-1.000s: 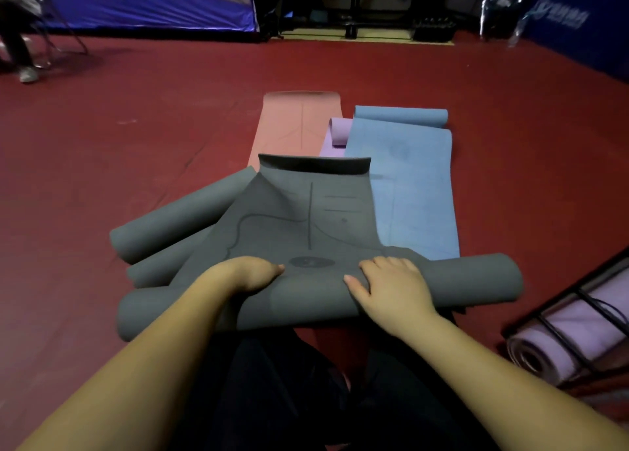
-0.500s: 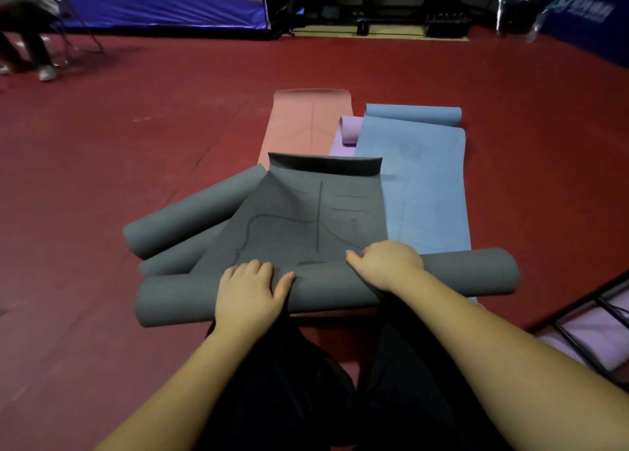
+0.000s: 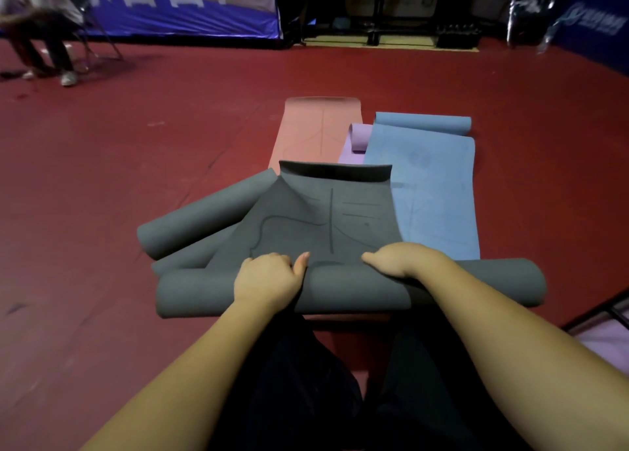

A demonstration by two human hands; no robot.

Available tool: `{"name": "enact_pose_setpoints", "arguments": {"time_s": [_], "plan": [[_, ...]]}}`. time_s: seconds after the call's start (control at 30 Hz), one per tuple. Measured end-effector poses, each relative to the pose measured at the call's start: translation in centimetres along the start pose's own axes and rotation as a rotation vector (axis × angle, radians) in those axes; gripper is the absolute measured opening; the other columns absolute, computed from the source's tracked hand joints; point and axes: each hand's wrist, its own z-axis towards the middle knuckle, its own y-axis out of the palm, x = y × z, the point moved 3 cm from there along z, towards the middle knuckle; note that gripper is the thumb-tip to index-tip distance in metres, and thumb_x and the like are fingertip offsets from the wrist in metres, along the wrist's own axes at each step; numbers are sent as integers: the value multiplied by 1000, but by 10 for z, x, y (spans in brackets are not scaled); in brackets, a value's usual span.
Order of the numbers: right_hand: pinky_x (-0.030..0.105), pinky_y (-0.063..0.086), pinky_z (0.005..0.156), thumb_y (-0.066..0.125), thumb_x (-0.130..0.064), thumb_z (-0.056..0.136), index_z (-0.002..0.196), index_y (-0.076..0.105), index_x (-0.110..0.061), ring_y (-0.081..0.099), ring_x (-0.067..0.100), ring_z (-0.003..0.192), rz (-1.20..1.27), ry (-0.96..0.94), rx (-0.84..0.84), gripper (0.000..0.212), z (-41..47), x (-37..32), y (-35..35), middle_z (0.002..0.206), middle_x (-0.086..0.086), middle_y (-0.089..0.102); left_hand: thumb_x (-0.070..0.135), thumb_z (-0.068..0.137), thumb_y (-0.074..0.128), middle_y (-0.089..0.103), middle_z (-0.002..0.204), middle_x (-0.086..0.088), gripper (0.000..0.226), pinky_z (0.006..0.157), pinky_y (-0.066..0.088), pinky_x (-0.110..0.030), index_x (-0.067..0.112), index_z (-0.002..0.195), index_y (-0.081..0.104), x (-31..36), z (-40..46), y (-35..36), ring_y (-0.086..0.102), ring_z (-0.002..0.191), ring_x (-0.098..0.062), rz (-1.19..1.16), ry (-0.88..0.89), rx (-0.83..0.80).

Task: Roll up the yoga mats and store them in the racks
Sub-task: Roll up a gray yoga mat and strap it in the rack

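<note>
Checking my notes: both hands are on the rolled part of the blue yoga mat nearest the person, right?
Not quite: in the head view both hands, left hand and right hand, are on the rolled part of the dark grey yoga mat; the light blue yoga mat lies beyond.

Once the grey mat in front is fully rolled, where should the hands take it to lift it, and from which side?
Probably from above on the near side, one hand toward each end of the grey mat's roll. It lies crosswise, long and soft, so a central grip would likely let the ends sag. The left hand and right hand both sit near its middle; the flat tail is still unrolled.
</note>
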Motion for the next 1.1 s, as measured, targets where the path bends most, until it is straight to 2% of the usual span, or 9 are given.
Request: {"name": "enact_pose_setpoints", "arguments": {"time_s": [0.23, 0.3, 0.4, 0.47, 0.63, 0.77, 0.87, 0.97, 1.1], "plan": [[38, 32, 101, 25, -57, 100, 139, 54, -20, 46, 24, 129, 97, -3, -179, 61, -21, 8, 14, 151, 9, 44, 68, 96, 16, 68, 106, -9, 76, 78, 42, -37, 16, 98, 71, 1, -11, -1, 63, 100, -30, -43, -89, -212], [38, 34, 103, 25, -58, 101, 138, 55, -17, 45, 27, 133, 57, -17, -51, 62, -24, 7, 15, 149, 10, 46, 69, 96, 16, 67, 109, -10, 76, 79, 42, -37, 15, 100, 70, -3, -7, 2, 62, 101, -31, -55, -114, -253], [34, 38, 73, 33, -48, 101, 92, 56, -20, 56, 28, 109, 4, -107, 370, 38, -29, 4, 13, 107, 4, 60, 68, 96, 17, 64, 124, -13, 76, 92, 43, -41, 13, 113, 67, -9, 7, 4, 59, 112, -32, -95, -127, -383], [34, 34, 69, 34, -48, 101, 84, 47, -22, 54, 26, 102, -11, -139, 518, 34, -39, 0, 22, 93, 0, 53, 64, 99, 20, 53, 141, -15, 75, 105, 37, -42, 9, 131, 60, -8, 20, 2, 50, 128, -32, -110, -121, -483], [38, 37, 90, 0, -70, 81, 101, 61, -20, 57, 28, 104, -174, -70, 594, 82, -50, -6, 51, 104, 3, 65, 51, 104, 31, 34, 157, -13, 63, 117, 22, -37, 6, 147, 43, 0, 43, 5, 32, 145, -28, -173, -88, -670], [39, 36, 91, 4, -75, 83, 106, 62, -17, 56, 28, 106, -175, -13, 573, 85, -42, -6, 46, 109, 6, 65, 52, 103, 34, 34, 157, -11, 63, 117, 21, -37, 8, 147, 44, -1, 50, 14, 32, 145, -27, -253, -136, -696], [39, 37, 85, 22, -69, 94, 105, 64, -17, 57, 28, 103, -183, -1, 561, 68, -35, -7, 41, 106, 6, 66, 54, 103, 31, 49, 146, -16, 62, 107, 34, -39, 7, 134, 57, -5, 50, 13, 46, 133, -32, -210, -165, -549], [39, 35, 79, 22, -67, 95, 104, 65, -16, 60, 29, 101, -183, -7, 523, 67, -25, -10, 33, 104, 7, 67, 49, 104, 27, 68, 108, -12, 55, 76, 42, -36, 13, 95, 68, -9, 36, 4, 61, 100, -31, -172, -104, -110], [37, 41, 78, 19, -68, 95, 107, 69, -17, 62, 30, 104, -125, 24, 403, 72, -7, -8, 24, 109, 8, 68, 55, 98, 26, 66, 85, -6, 59, 74, 45, -41, 15, 78, 64, -9, -2, 14, 61, 88, -31, -86, -12, 125]]}}
